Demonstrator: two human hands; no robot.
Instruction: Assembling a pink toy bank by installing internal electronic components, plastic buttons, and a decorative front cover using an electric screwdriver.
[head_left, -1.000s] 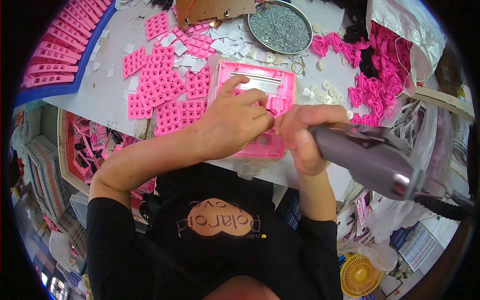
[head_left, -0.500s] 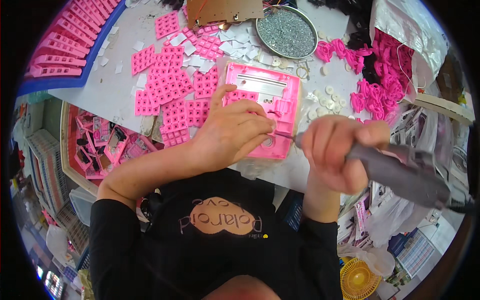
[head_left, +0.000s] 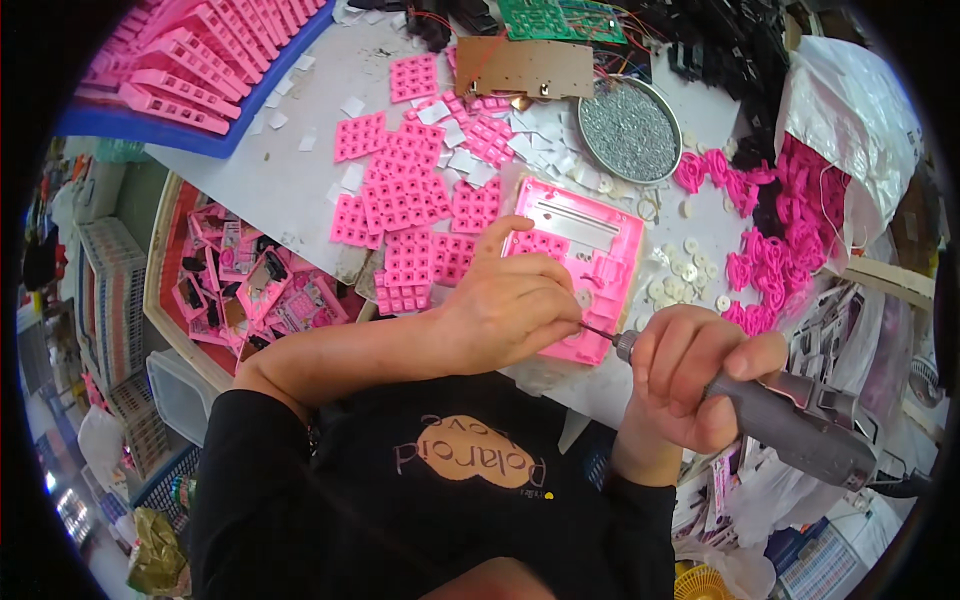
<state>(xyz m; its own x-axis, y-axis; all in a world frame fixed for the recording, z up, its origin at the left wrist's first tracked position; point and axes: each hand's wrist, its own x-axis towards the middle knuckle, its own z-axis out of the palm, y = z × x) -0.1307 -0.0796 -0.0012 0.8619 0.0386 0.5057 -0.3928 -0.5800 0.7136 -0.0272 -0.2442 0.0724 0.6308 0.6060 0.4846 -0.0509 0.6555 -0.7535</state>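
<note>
- From here I see the right hand (head_left: 690, 375) wrapped around a grey electric screwdriver (head_left: 800, 425), right of centre, its thin bit (head_left: 600, 332) ending by the left hand's (head_left: 515, 310) curled fingertips.
- That left hand rests on the pink plastic housing (head_left: 612, 300), right of centre; whether it pinches anything, I can't tell.
- The hands stay near each other, apart.
- Pink keypads (head_left: 408, 205) lie upper left of centre.

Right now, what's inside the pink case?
In the case, a silver strip and a pink keypad show. Whatever the left hand covers can't be seen.
</note>
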